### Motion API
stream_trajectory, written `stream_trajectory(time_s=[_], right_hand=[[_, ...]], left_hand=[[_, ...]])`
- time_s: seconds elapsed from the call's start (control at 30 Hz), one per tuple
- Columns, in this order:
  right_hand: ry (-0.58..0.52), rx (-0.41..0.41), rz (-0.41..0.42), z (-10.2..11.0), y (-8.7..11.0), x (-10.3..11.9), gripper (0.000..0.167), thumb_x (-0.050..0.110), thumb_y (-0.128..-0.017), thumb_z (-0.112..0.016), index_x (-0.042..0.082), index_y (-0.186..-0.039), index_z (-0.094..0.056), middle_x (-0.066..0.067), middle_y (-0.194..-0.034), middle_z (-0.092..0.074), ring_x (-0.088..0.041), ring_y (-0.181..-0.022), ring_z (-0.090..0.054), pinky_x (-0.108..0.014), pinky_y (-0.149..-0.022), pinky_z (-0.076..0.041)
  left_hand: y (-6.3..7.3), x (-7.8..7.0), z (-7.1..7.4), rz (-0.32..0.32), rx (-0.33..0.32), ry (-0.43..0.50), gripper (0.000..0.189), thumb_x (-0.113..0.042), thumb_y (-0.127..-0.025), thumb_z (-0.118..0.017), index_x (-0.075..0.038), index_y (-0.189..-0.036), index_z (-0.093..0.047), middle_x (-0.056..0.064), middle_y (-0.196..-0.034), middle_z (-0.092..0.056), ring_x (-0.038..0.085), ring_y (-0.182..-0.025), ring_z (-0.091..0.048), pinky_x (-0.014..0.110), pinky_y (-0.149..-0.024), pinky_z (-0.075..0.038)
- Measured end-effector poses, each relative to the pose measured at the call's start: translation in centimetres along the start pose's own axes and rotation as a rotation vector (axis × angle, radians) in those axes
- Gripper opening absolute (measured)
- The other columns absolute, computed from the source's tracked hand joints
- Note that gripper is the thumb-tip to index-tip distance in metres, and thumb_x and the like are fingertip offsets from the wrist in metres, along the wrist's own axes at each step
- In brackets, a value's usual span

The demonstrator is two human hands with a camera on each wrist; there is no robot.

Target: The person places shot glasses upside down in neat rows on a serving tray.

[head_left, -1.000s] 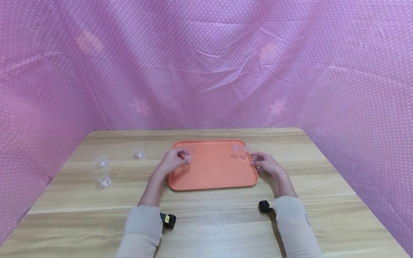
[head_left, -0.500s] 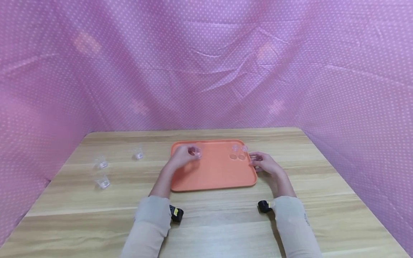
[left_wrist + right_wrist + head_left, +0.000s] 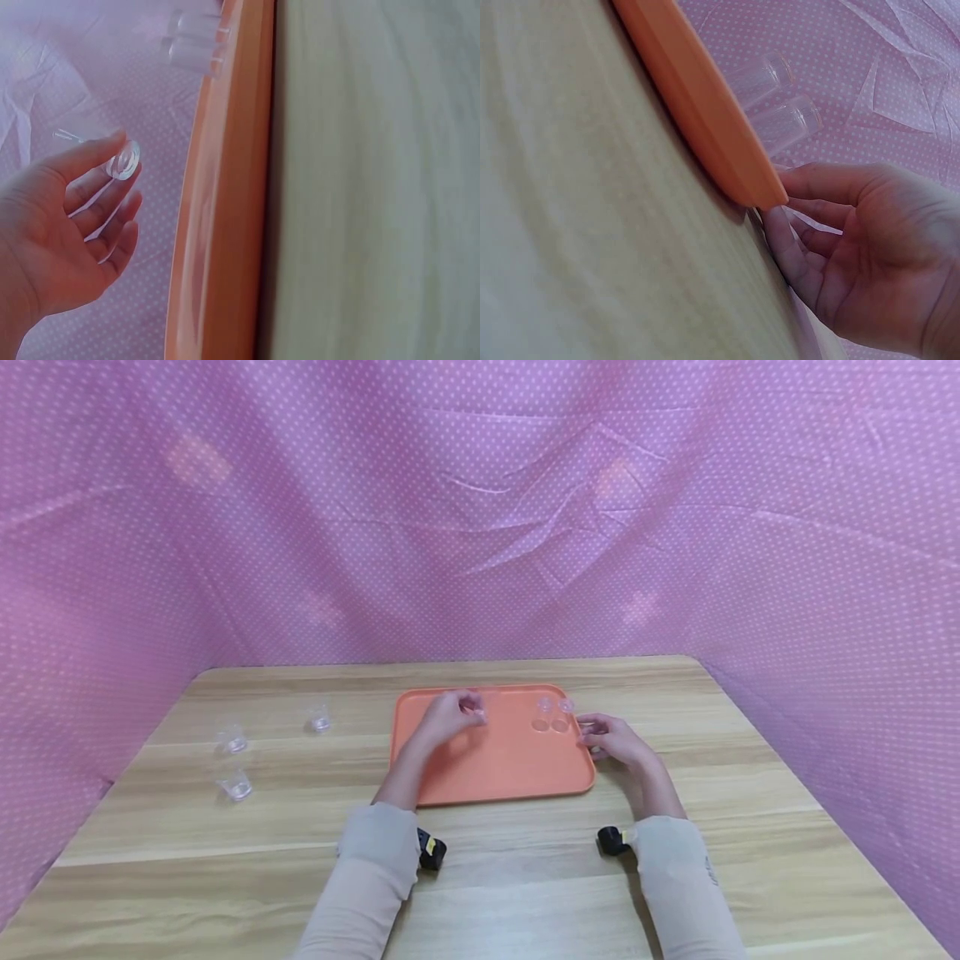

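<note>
Only in left-wrist view, pinched cup's base (image 3: 124,160)

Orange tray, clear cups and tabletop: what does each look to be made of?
Orange tray: probably moulded plastic, satin; even colour, rounded corners and a soft sheen along the rim.
Clear cups: glass or rigid plastic, glossy; see-through with bright highlights, but the look leaves open which.
Tabletop: wood or wood-look laminate, smooth with a slight sheen; pale streaked grain.

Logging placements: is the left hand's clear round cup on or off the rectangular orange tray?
Off: left wrist view shows pink dotted cloth between cup and tray.
</note>
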State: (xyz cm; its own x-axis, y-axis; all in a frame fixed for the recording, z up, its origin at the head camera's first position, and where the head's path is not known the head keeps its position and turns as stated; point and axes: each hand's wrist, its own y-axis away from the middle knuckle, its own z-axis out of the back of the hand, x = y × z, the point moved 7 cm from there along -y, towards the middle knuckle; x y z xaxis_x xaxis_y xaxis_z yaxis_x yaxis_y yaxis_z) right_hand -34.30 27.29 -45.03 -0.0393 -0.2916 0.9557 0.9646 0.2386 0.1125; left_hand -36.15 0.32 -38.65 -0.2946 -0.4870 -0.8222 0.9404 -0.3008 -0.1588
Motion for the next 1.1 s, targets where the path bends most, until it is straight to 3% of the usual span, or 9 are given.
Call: stream_trajectory(time_s=[0.27, 0.5, 0.73, 1.1], right_hand=[[0.01, -0.017, -0.01, 0.2, -0.3, -0.3, 0.046, -0.005, -0.087, -0.053, -0.011, -0.131, -0.039, -0.022, -0.105, -0.054, -0.016, -0.084, -0.058, -0.033, -0.073, -0.052], [0.021, -0.006, -0.006, 0.1, -0.2, -0.1, 0.046, -0.004, -0.088, -0.054, -0.011, -0.131, -0.038, -0.022, -0.105, -0.054, -0.018, -0.086, -0.057, -0.034, -0.073, -0.052], [0.009, 0.001, -0.012, 0.2, -0.2, -0.1, 0.044, -0.005, -0.089, -0.05, -0.011, -0.131, -0.038, -0.025, -0.11, -0.052, -0.018, -0.088, -0.058, -0.034, -0.074, -0.052], [0.001, 0.009, -0.009, 0.5, -0.2, -0.2, 0.044, -0.006, -0.089, -0.05, -0.011, -0.131, -0.037, -0.024, -0.108, -0.053, -0.017, -0.086, -0.058, -0.034, -0.074, -0.052]], left_hand=[[-0.3, -0.1, -1.0, 0.041, -0.032, -0.08, 0.028, -0.013, -0.076, -0.074, -0.004, -0.101, -0.066, 0.002, -0.086, -0.064, 0.017, -0.078, -0.056, 0.029, -0.07, -0.045], [-0.5, 0.1, -1.6, 0.072, -0.071, -0.09, 0.019, -0.018, -0.076, -0.073, -0.009, -0.092, -0.069, 0.0, -0.076, -0.06, 0.014, -0.07, -0.054, 0.027, -0.061, -0.042], [-0.5, -0.2, -2.1, 0.052, -0.105, -0.118, 0.013, -0.02, -0.076, -0.073, -0.01, -0.083, -0.069, -0.002, -0.076, -0.06, 0.013, -0.068, -0.052, 0.026, -0.058, -0.041], [-0.6, -0.4, -2.3, 0.089, -0.192, -0.144, 0.028, -0.024, -0.076, -0.074, -0.007, -0.098, -0.069, 0.002, -0.076, -0.061, 0.014, -0.066, -0.053, 0.028, -0.06, -0.042]])
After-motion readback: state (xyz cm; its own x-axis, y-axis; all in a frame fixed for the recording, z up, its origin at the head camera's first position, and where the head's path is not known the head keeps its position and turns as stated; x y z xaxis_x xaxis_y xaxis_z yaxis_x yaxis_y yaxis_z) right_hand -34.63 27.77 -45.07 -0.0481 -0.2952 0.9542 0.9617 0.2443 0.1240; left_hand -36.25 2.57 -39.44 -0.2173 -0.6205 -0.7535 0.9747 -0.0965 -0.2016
